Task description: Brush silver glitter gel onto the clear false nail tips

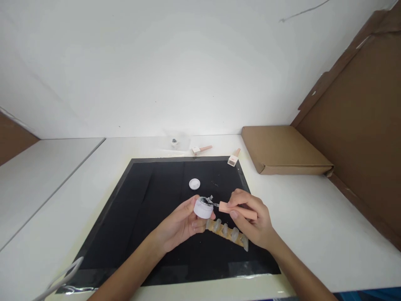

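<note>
My left hand point(184, 221) is closed around a small white jar point(203, 210), tilted slightly, with dark silvery stuff at its mouth. In my right hand point(252, 215) is a nail polish brush with a peach handle point(239, 210); its dark tip reaches into the jar's opening. Below the jar, a wooden strip point(221, 231) bearing several greyish nail tips lies on the black mat point(163, 200), its left end close to my left fingers. A round white lid point(194, 184) rests on the mat beyond my hands.
Behind the mat lie a peach-capped bottle point(196, 150), a clear bag point(175, 143) with something small and grey, and, on the mat's far right corner, another bottle point(232, 160). A flat cardboard box point(288, 150) stands at right. A white cable point(67, 274) curves at lower left.
</note>
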Available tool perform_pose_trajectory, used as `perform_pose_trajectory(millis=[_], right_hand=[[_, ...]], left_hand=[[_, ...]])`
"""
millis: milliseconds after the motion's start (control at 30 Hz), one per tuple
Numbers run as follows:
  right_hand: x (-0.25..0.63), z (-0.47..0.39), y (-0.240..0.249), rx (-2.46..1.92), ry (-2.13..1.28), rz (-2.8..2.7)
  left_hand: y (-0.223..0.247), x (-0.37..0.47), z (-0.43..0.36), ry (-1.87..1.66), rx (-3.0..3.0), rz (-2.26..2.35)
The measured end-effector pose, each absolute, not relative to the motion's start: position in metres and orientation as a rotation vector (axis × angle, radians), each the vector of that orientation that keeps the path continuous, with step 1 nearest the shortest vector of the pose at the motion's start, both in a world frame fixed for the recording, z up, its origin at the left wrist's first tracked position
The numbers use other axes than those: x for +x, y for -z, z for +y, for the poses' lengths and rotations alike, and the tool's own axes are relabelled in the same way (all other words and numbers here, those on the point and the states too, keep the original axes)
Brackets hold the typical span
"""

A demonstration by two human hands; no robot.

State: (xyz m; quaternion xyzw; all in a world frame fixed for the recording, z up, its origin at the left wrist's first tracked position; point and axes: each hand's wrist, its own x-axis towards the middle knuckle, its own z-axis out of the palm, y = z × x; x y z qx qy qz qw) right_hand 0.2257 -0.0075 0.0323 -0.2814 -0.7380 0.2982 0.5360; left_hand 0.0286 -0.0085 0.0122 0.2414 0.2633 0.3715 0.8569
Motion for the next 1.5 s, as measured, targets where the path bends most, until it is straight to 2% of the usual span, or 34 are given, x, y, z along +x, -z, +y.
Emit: perform_pose_trajectory(millis=[467, 933, 1500], right_hand=[[0.230, -0.005, -0.020, -0.592, -1.013, -1.529], [0.231, -0.004, -0.022, -0.520, -1.156, -1.473], [0.230, -0.004, -0.023, -0.534, -1.162, -1.496]], left_hand=[[-0.015, 0.008, 0.003, -0.982, 0.609, 0.641], [-0.021, 0.008, 0.000, -0.874, 0.739, 0.527], [-0.021, 0.008, -0.003, -0.826, 0.719, 0.382]])
